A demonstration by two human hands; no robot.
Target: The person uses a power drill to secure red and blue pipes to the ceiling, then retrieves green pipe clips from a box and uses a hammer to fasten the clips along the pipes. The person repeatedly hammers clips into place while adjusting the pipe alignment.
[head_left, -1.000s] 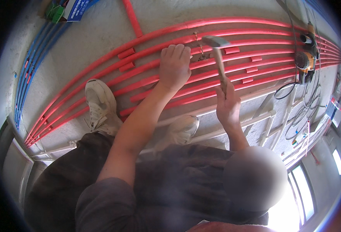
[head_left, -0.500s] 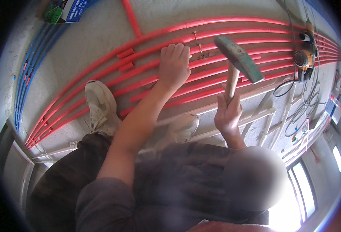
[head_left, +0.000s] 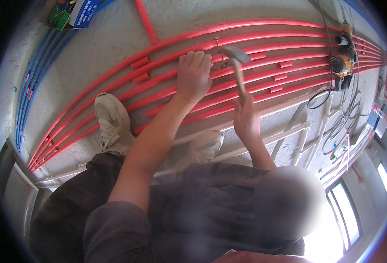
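My right hand [head_left: 247,122] grips a hammer [head_left: 240,79] by its wooden handle. Its metal head is down over the red pipes, close beside a small brass-coloured fitting [head_left: 223,57]. My left hand [head_left: 194,76] is closed over one of the red pipes [head_left: 163,77], just left of the hammer head; its fingertips are hidden. A second brass-coloured fitting [head_left: 216,42] stands at the pipes a little farther away. Several parallel red pipes run in a wide curve from left to right. I cannot tell whether the hammer touches anything.
Short red pipe pieces [head_left: 141,78] lie across the runs. An orange and black power tool [head_left: 341,65] with a cable [head_left: 349,114] is at the right. Blue pipes [head_left: 38,72] and a box [head_left: 84,14] are far left. My shoes [head_left: 113,115] stand near white pipes [head_left: 263,141].
The hammer has swung down and left, from raised to low over the pipes, with my right hand moving left. My left hand stays nearly in place. Short pipe pieces at the right are now uncovered.
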